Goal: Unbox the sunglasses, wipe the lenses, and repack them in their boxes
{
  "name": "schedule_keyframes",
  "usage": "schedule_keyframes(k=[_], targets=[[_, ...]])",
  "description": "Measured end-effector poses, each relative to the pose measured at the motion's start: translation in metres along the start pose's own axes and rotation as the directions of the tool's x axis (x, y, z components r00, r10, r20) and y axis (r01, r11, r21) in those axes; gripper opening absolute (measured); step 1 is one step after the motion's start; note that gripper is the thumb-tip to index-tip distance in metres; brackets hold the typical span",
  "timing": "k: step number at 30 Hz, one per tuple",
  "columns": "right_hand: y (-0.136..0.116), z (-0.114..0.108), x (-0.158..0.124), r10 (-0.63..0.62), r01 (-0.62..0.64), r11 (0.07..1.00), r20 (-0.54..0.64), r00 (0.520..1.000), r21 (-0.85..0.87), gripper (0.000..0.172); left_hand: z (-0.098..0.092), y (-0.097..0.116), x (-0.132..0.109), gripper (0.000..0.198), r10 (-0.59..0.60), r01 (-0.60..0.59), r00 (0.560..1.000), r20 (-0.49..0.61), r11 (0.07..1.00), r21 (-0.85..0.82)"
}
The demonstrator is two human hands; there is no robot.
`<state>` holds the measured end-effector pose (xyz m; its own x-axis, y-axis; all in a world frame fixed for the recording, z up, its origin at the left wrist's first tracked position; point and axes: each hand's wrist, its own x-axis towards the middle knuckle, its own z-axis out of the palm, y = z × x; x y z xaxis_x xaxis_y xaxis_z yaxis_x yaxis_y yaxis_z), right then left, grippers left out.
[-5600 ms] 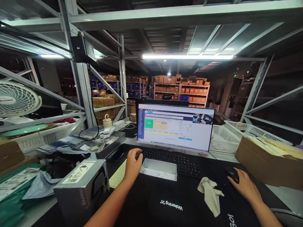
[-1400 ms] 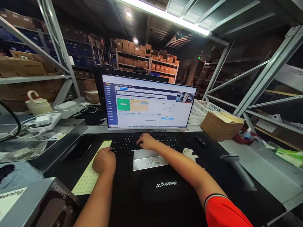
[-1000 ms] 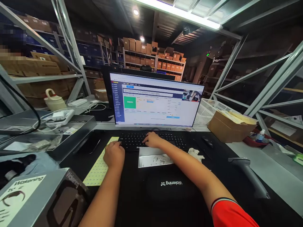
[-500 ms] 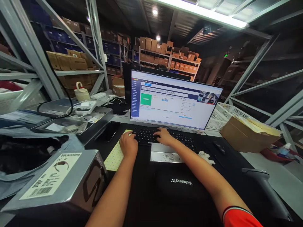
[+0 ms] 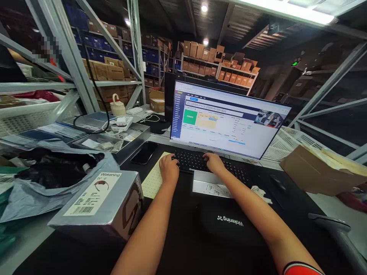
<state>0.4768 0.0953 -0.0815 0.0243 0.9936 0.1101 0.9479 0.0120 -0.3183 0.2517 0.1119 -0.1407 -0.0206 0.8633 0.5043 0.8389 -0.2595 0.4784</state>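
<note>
My left hand [image 5: 169, 168] rests at the left end of the black keyboard [image 5: 191, 162], its fingers loosely curved and holding nothing. Further right, my right hand [image 5: 214, 164] lies over the keys with bent, parted fingers, empty too. A silver card or flat packet [image 5: 209, 185] with printing sits just in front of the keyboard, partly under my right forearm. Yellow patterned paper [image 5: 151, 180] lies under and beside my left hand. Nearer me is a black case [image 5: 229, 220] marked Wakening. Behind the keyboard stands a lit monitor [image 5: 212, 137].
On the left stand a grey Wakening box [image 5: 94, 198], an opened grey plastic bag [image 5: 111, 164] and a phone [image 5: 144, 152]. To the right are a mouse [image 5: 278, 183], crumpled tissue [image 5: 261, 194], a barcode scanner [image 5: 332, 225] and a cardboard box [image 5: 306, 172].
The view has swung left, so everything sits further right. A pale yellow patch now shows on the screen beside the green block. Both hands stay at the keyboard, the right fingers more curled.
</note>
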Motion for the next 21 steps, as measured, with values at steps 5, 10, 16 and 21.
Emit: schedule_keyframes(k=[5, 10, 16, 21], targets=[[0.014, -0.012, -0.001, 0.160, -0.161, 0.987, -0.018, 0.987, -0.012, 0.026, 0.003, -0.001, 0.002, 0.008, 0.030, -0.029, 0.999, 0.012, 0.999, -0.016], [0.014, -0.014, -0.001, 0.099, -0.099, 0.995, -0.006, 0.995, 0.026, 0.027, 0.003, 0.000, 0.003, 0.006, 0.052, -0.052, 0.999, 0.006, 0.999, -0.008], [0.002, -0.007, -0.002, -0.034, 0.034, 0.998, 0.015, 0.999, 0.047, 0.026, 0.001, 0.005, 0.003, 0.029, 0.088, -0.087, 0.996, -0.027, 0.996, 0.008], [-0.002, -0.008, -0.003, -0.110, 0.107, 0.992, 0.059, 0.992, 0.060, 0.028, 0.004, 0.013, 0.002, 0.028, 0.179, -0.180, 0.983, -0.046, 0.984, -0.016]])
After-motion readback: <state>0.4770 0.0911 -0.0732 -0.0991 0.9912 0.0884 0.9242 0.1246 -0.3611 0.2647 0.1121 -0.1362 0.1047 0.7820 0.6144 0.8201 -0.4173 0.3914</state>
